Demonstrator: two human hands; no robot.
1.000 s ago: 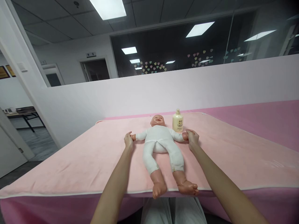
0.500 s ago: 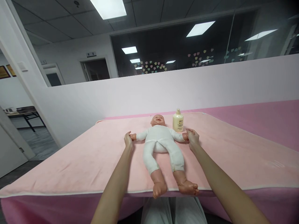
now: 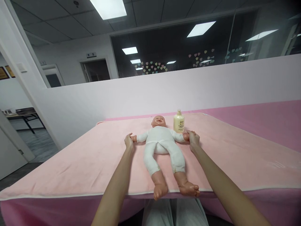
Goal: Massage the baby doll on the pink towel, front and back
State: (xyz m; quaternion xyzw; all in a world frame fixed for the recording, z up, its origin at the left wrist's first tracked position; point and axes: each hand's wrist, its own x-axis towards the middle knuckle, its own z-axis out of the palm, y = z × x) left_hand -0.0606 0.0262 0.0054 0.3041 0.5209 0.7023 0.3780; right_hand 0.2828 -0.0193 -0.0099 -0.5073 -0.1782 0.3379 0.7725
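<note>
A baby doll (image 3: 161,136) with a white cloth body lies on its back on a pink towel (image 3: 94,163). Its arms stretch out to both sides, and its bare feet reach the front edge. My left hand (image 3: 129,142) is closed around the doll's hand on the left. On the other side, my right hand (image 3: 194,140) grips the doll's other hand, with the fingers curled about it. Just behind that doll arm stands a pale yellow bottle (image 3: 179,122), upright, close to my right hand but apart from it.
A white half wall (image 3: 150,94) with a dark window (image 3: 178,44) above it rises behind the table. Deeper pink cloth (image 3: 270,116) shows under the towel at the right and front. At the left, a black-legged table (image 3: 25,116) stands beyond a doorway.
Hardly anything differs. The fingers of my right hand have shifted slightly at the doll's hand, while the doll and bottle stay in place.
</note>
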